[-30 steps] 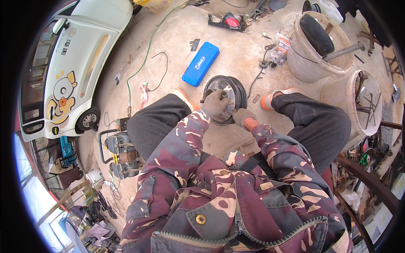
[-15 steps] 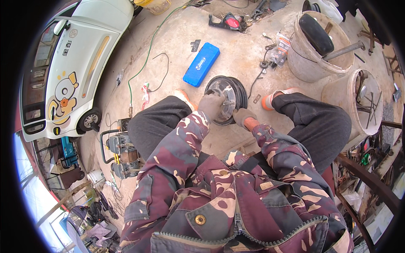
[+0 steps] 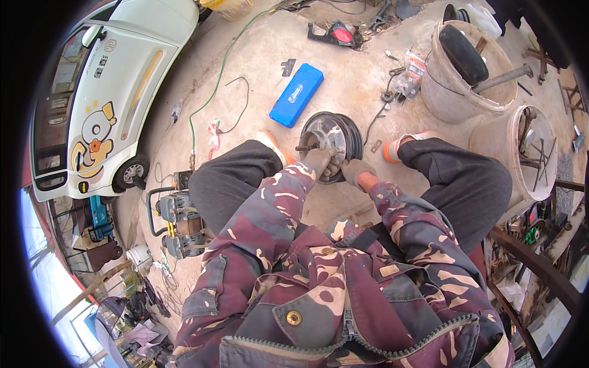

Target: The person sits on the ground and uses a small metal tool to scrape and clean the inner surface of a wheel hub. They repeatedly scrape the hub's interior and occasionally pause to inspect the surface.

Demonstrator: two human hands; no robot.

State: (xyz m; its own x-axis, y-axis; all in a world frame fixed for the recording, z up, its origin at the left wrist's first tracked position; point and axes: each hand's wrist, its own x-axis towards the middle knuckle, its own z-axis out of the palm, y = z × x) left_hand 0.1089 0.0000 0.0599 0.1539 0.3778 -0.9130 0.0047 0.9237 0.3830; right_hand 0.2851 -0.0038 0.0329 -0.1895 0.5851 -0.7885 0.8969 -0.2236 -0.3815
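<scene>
Between my feet a black wheel rim with a grey metal hub (image 3: pixel 330 132) stands tilted on the concrete floor. A short axle (image 3: pixel 305 148) juts out of the hub's middle toward the left. My left hand (image 3: pixel 321 163), in a grey work glove, lies at the lower part of the hub face with its fingers curled over it. My right hand (image 3: pixel 357 172), gloved too, is closed at the rim's lower right edge; its fingertips are partly hidden. A blue plastic case (image 3: pixel 297 95) lies on the floor just beyond the wheel.
An air compressor (image 3: pixel 182 214) stands by my left knee, with a green hose (image 3: pixel 216 86) running away from it. A white van (image 3: pixel 113 104) is parked at the left. Two buckets (image 3: pixel 451 92) of metal parts stand right. A red-and-black tool (image 3: pixel 339 34) lies ahead, a plastic bag (image 3: pixel 413 72) nearer the buckets.
My left hand has slid from the hub's middle down toward its near edge, so the axle now shows. The right hand stays at the rim. The whole view has shifted slightly.
</scene>
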